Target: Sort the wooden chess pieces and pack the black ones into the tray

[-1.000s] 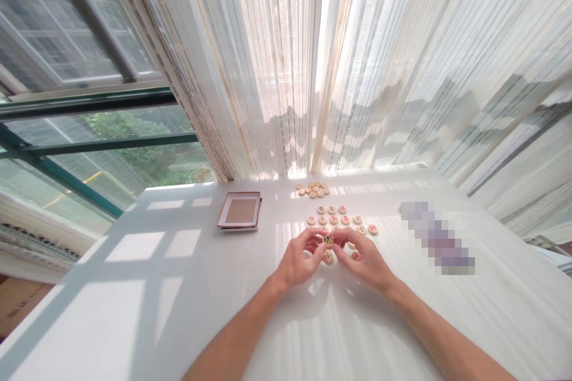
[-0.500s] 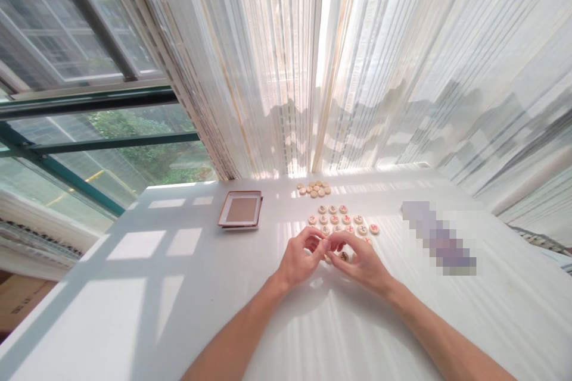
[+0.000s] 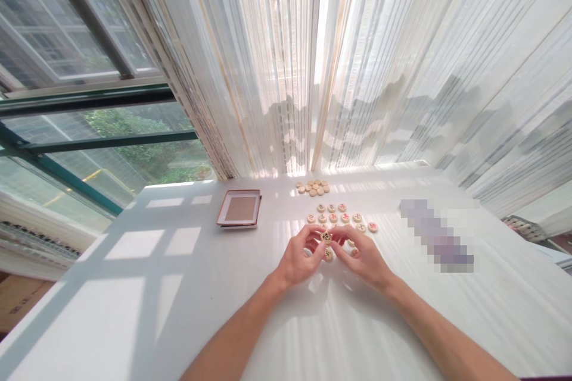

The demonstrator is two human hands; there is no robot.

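Note:
Between my two hands is a round, pale xiangqi piece (image 3: 326, 237) with a black character facing up. My left hand (image 3: 300, 257) pinches it from the left with thumb and fingertips. From the right, the thumb and fingers of my right hand (image 3: 364, 257) close on the same piece. Just below lies another black-marked xiangqi piece (image 3: 328, 254) on the table. Beyond my fingers are rows of xiangqi pieces (image 3: 333, 218) with red or black characters. Some of the nearer ones are partly hidden by my hands.
A loose cluster of blank-looking pieces (image 3: 313, 188) lies at the back of the white table (image 3: 147, 286). To the left is a shallow open box (image 3: 240, 208). A pixelated object (image 3: 437, 232) is on the right. String curtains (image 3: 277, 71) hang behind the table's far edge.
My hands have parted slightly, and the held piece's black character now shows between them. The black-marked piece below has come into view. The camera view has shifted a little.

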